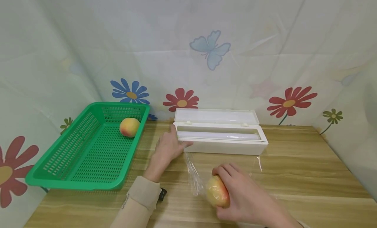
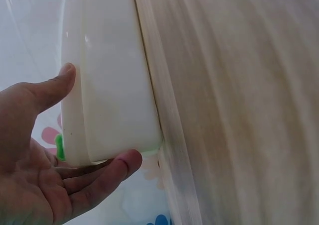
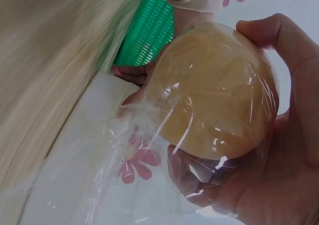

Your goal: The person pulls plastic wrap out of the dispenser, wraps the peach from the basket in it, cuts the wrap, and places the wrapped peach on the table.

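Observation:
In the head view, my right hand grips a yellow-and-red peach above the table. Clear cling film lies over the peach and stretches from it toward a white cling film dispenser. The dispenser's lid stands up at the back, and a roll of film shows inside. My left hand holds the dispenser's left end; the left wrist view has the thumb on one edge and the fingers around the end. Another peach sits in the green basket.
A green plastic basket with slotted walls stands to the left of the dispenser. The wood-grain table runs on to the right. Behind it hangs a pale curtain printed with flowers and a butterfly.

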Motion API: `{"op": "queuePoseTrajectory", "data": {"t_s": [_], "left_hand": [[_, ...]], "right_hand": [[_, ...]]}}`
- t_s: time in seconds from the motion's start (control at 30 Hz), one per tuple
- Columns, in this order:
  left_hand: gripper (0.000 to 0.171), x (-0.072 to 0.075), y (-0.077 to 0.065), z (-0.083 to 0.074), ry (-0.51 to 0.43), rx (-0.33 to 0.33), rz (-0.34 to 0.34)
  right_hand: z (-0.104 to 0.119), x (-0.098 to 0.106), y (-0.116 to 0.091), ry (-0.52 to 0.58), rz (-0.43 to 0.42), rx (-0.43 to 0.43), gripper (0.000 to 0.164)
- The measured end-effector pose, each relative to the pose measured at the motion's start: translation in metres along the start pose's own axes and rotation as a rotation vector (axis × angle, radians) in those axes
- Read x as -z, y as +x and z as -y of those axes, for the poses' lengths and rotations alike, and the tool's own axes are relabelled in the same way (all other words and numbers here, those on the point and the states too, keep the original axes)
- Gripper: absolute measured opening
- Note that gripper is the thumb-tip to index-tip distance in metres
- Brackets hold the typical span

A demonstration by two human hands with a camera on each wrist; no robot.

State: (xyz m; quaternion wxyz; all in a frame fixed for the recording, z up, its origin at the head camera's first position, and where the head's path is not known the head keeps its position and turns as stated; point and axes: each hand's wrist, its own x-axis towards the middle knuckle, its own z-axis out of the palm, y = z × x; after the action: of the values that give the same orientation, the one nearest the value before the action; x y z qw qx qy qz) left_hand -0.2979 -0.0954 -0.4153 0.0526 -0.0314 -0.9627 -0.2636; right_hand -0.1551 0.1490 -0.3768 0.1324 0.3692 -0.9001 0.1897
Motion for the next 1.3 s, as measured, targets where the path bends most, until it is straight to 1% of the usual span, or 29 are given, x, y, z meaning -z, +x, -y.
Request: {"op": "queuePoseTrajectory", "data": {"t_s": [0.13,0.33,0.57,0.63,0.83,0.97,1.07,1.13,1.3], "left_hand": [[0.091,0.000,0.001,0.001,0.002,-0.005,-0.003],[0.091,-0.002,0.001,0.001,0.009,-0.003,0.004],[0.093,-0.001,0.001,0.001,0.012,0.012,0.008],[0.093,-0.001,0.000,0.001,0.009,0.006,0.007],[0.092,0.001,0.000,0.001,0.025,-0.004,0.003],[0.093,0.002,-0.001,0.000,0.025,-0.009,0.010],[0.095,0.002,-0.001,-0.001,0.028,-0.017,0.009],[0.095,0.002,-0.001,-0.001,0.029,-0.023,0.004],[0.095,0.002,0.000,-0.001,0.022,-0.008,0.016]], "right_hand": [[0.005,0.002,-0.002,-0.006,0.042,-0.031,0.068],[0.011,0.005,-0.005,0.032,0.120,-0.079,0.066],[0.015,0.005,-0.008,0.075,0.150,-0.087,0.065],[0.016,0.005,-0.010,0.070,0.141,-0.074,0.065],[0.016,0.002,-0.013,0.016,0.079,0.011,0.065],[0.015,-0.001,-0.015,-0.007,0.100,0.032,0.064],[0.014,-0.005,-0.014,-0.014,0.147,0.012,0.063],[0.013,-0.009,-0.014,0.003,0.192,-0.024,0.063],[0.011,-0.020,-0.012,0.044,0.286,-0.118,0.074]]}}
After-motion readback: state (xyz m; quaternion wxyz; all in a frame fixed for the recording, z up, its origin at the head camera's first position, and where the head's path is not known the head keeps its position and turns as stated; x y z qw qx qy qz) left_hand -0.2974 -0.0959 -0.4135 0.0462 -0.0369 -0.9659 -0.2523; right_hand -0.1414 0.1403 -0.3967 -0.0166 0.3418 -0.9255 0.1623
